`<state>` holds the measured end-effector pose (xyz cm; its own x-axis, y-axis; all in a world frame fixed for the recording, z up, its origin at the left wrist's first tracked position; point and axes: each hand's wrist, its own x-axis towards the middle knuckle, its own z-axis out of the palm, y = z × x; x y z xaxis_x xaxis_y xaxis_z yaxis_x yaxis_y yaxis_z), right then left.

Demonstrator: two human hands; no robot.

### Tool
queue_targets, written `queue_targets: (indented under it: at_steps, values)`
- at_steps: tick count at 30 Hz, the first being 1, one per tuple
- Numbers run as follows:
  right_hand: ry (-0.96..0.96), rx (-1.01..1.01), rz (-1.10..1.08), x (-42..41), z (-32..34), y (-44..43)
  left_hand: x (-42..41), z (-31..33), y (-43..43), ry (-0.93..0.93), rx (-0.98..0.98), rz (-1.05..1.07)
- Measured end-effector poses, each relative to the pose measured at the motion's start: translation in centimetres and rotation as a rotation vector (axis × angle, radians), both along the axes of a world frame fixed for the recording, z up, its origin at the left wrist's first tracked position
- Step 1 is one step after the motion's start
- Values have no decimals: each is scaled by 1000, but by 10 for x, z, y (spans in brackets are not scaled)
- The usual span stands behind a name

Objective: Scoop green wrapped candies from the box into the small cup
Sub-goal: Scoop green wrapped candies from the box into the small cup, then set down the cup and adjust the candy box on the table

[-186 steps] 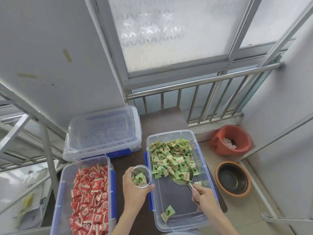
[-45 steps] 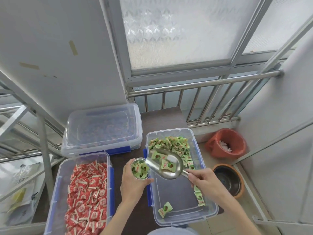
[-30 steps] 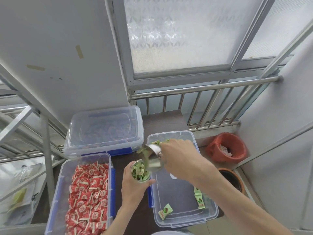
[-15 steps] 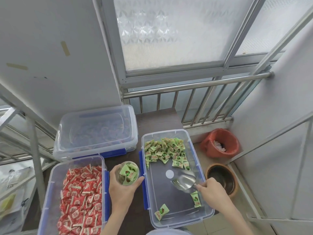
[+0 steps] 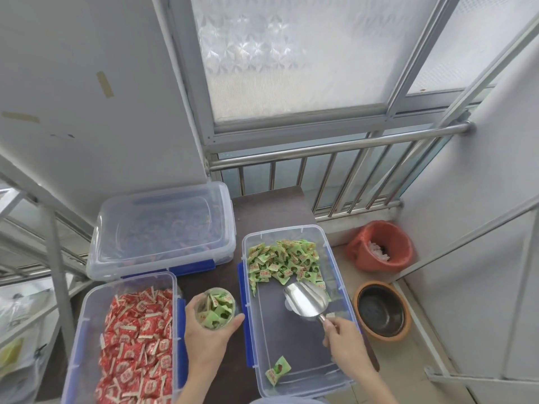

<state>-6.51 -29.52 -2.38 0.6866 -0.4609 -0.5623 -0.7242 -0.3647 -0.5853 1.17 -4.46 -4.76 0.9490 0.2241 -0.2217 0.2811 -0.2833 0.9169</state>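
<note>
Fingers (image 5: 331,330) of the right hand (image 5: 345,345) grip the scoop (image 5: 306,298) handle, its empty bowl inside the box (image 5: 339,287) just below the green candies (image 5: 284,262). Left hand (image 5: 207,339) wraps the small cup (image 5: 215,309), pretty full, beside the box over the tabletop (image 5: 271,208).

A bare stretch of floor lies open in the clear box (image 5: 335,275) between the heaped green candies (image 5: 284,260) and a stray pair (image 5: 277,369), the metal scoop (image 5: 306,298) and both hemming walls narrowing passage.
</note>
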Motion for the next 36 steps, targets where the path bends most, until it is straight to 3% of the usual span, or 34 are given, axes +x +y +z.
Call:
queue_targets:
  at_steps: [9, 13, 15, 17, 19, 22, 25, 29, 32, 36]
  values:
    - [-13, 78, 52, 27, -54, 35, -12, 2, 14, 193, -9, -185]
    - [82, -143, 259, 34, -50, 41, -9, 29, 37, 157, 28, -254]
    - [68, -347, 283, 38, -35, 44, -2, 52, 53, 56, 42, -152]
    - [-76, -437, 231, 54, -12, 47, 20, 75, 73, -56, 24, 117]
    - [-265, -392, 224, 89, 11, 53, 58, 91, 97, -98, 83, 371]
    - [-438, -124, 263, 167, 39, 71, 126, 90, 136, 2, 283, 489]
    - [-330, 11, 280, 241, 41, 99, 175, 73, 164, 222, 370, 436]
    - [15, 62, 306, 289, 20, 132, 194, 60, 184, 398, 229, 309]
    - [2, 75, 275, 287, 13, 144, 197, 51, 190, 381, 245, 273]
    - [-131, 159, 163, 276, 14, 143, 189, 64, 184, 299, 266, 423]
